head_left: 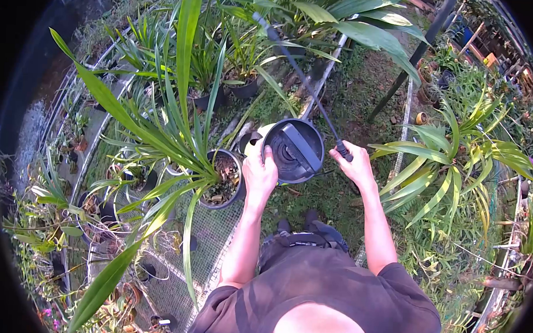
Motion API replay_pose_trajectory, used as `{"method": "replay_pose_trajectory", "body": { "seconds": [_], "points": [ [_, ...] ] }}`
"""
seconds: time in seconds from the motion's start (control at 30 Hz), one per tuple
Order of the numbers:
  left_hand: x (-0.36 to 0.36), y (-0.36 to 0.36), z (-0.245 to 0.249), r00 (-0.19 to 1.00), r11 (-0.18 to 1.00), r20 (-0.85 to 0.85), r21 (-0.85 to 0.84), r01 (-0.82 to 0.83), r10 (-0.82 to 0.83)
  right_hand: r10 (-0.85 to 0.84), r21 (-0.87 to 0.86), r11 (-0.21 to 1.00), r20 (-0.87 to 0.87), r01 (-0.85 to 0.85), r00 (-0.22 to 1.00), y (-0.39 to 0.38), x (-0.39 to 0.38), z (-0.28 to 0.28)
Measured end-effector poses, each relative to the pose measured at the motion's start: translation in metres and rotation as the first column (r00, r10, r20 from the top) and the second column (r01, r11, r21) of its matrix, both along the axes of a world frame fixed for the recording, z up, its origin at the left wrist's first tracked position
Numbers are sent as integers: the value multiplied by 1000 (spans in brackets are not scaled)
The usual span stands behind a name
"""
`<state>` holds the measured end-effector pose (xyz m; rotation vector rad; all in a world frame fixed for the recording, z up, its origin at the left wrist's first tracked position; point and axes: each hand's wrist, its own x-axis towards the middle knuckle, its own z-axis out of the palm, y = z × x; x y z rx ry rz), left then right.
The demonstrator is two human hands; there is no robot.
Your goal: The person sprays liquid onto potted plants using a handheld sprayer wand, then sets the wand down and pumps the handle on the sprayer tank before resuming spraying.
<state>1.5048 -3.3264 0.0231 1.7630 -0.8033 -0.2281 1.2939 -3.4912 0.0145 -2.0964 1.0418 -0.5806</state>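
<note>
My left hand (260, 175) is closed on the near-left rim of a pump sprayer (267, 157). This sprayer has a round black top with a bar-shaped pump handle (301, 148) across it, and part of a pale body shows on its left side. In my right hand (357, 166) is the dark grip of a long spray wand (310, 88), fingers wrapped round it. The wand slants up and left, its tip close to the leaves of the potted plants. Just left of my left hand stands a potted plant with long strap leaves (160, 151).
Wire-mesh benches (207, 238) with several potted plants run along the left. A broad-leaved plant (367, 34) hangs over the path ahead. To the right grows another strap-leaved plant (451, 159), near a dark slanted post (414, 63). Mossy ground (365, 81) lies between the benches.
</note>
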Motion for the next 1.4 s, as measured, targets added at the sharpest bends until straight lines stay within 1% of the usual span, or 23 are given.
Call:
{"method": "replay_pose_trajectory", "body": {
  "seconds": [0.07, 0.1, 0.2, 0.23, 0.33, 0.37, 0.47, 0.5, 0.6, 0.63, 0.73, 0.8, 0.87, 0.93, 1.0, 1.03, 1.13, 1.2, 1.27, 1.3, 1.33, 1.37, 1.4],
  "points": [
    [1, 2, -9, 1000, 1000, 27, 15, -1, 0, 77, 44, 996, -31, -75, 997, -7, 0, -27],
    [0, 5, -5, 1000, 998, -8, 55, 9, -8, 87, -30, 996, -81, -89, 993, -10, 3, -37],
    [2, 4, -2, 998, 1000, 58, -17, 22, -21, 154, -65, 986, 8, -153, 988, -19, 6, -69],
    [4, 2, -2, 998, 1000, 61, -19, 22, -21, 150, -6, 989, 7, -150, 989, -28, 7, -81],
    [4, 3, 9, 999, 997, 1, 68, 34, -34, 180, 150, 975, -86, -166, 980, -57, 18, -105],
    [4, 4, 13, 997, 993, -72, 104, 49, -41, 194, 164, 972, -140, -170, 971, -68, 23, -111],
    [5, 2, 21, 993, 986, -116, 163, 22, -3, 254, 126, 965, -248, -229, 935, -101, 44, -136],
    [5, 0, 19, 995, 993, -99, 121, -14, 26, 277, 168, 958, -342, -232, 898, -111, 53, -140],
    [7, -3, 17, 980, 987, -167, 136, -86, 108, 337, 88, 941, -360, -328, 870, -137, 83, -175],
    [8, -4, 18, 969, 986, -212, 130, -101, 127, 409, 103, 911, -355, -399, 841, -146, 96, -183],
    [9, -8, 21, 937, 979, -291, 133, -157, 190, 515, -94, 826, -272, -555, 813, -163, 145, -213],
    [8, -9, 27, 926, 972, -311, 164, -168, 212, 594, 6, 781, -314, -624, 741, -168, 187, -208],
    [8, -13, 29, 899, 967, -361, 157, -202, 247, 694, 19, 711, -180, -703, 697, -170, 243, -220],
    [7, -12, 27, 889, 961, -372, 166, -221, 269, 745, -56, 644, -180, -763, 642, -168, 283, -256],
    [7, -10, 27, 875, 954, -384, 175, -244, 295, 753, -114, 593, -270, -797, 599, -161, 306, -273],
    [7, -7, 24, 874, 943, -361, 197, -270, 325, 746, -44, 577, -379, -816, 548, -156, 314, -264],
    [9, -4, 25, 825, 912, -391, 217, -348, 408, 686, -224, 567, -405, -793, 605, -143, 313, -237],
    [10, -9, 23, 833, 902, -348, 195, -385, 430, 665, -235, 611, -364, -756, 652, -140, 303, -214],
    [13, -7, 14, 845, 887, -275, 204, -415, 458, 718, -42, 667, -231, -744, 657, -142, 290, -192],
    [15, -6, 13, 859, 883, -228, 227, -410, 458, 755, 92, 654, -127, -750, 643, -138, 278, -156],
    [17, -6, 11, 863, 883, -212, 218, -415, 458, 793, 353, 568, 9, -744, 609, -134, 264, -115],
    [19, -8, 10, 867, 884, -198, 208, -418, 457, 821, 364, 490, 114, -792, 560, -129, 248, -72],
    [19, -9, 9, 872, 886, -184, 197, -420, 454, 833, 329, 483, 114, -811, 542, -122, 236, -32]
  ]
}}
